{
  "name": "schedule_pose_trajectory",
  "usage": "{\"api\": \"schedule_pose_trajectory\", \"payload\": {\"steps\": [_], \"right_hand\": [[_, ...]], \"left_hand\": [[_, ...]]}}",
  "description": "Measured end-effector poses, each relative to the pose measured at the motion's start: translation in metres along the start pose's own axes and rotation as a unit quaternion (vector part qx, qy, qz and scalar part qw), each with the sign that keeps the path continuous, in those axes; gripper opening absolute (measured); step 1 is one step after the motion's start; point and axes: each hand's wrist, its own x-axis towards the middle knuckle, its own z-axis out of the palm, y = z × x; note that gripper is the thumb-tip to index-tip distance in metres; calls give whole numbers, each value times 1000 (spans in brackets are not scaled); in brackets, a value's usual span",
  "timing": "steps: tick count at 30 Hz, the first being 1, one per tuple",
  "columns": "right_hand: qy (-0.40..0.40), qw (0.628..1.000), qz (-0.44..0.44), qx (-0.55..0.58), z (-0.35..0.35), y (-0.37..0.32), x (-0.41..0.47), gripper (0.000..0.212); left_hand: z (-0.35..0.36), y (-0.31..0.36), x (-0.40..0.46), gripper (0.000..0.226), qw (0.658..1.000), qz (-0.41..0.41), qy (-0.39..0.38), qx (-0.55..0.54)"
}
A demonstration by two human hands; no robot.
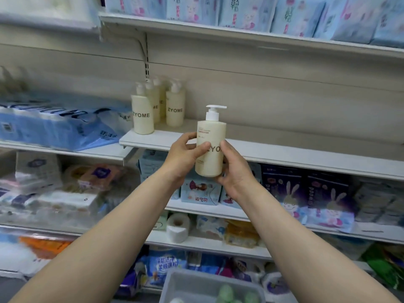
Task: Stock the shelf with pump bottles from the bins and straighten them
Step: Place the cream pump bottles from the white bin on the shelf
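Both hands grasp one cream pump bottle (211,147) at frame centre.
Left hand (185,156) and right hand (235,171) hold it upright before the shelf (284,156).

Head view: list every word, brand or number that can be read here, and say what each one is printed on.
"ZYOME": front shelf pump bottle.
"ZYOME": right shelf pump bottle.
"ME": shelf bottle behind the front one, the rest hidden.
"YO": held pump bottle, partly covered by the left hand and right hand; its small print is unreadable.
"DOOMI": dark rabbit packs, cut off.
Other packaging carries Chinese print, too blurred.
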Motion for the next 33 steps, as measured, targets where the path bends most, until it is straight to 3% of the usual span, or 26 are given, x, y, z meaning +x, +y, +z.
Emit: {"api": "schedule_pose_trajectory", "payload": {"steps": [8, 23, 33], "right_hand": [[5, 982, -63, -177, 32, 4, 44, 34], [0, 976, -60, -210, 75, 31, 140, 40], [9, 981, -30, -193, 95, 33, 176, 41]], "left_hand": [[-37, 12, 37, 47, 999, 37, 17, 32], [-100, -7, 110, 50, 997, 41, 45, 37], [-94, -16, 137, 43, 977, 44, 199, 66]]}}
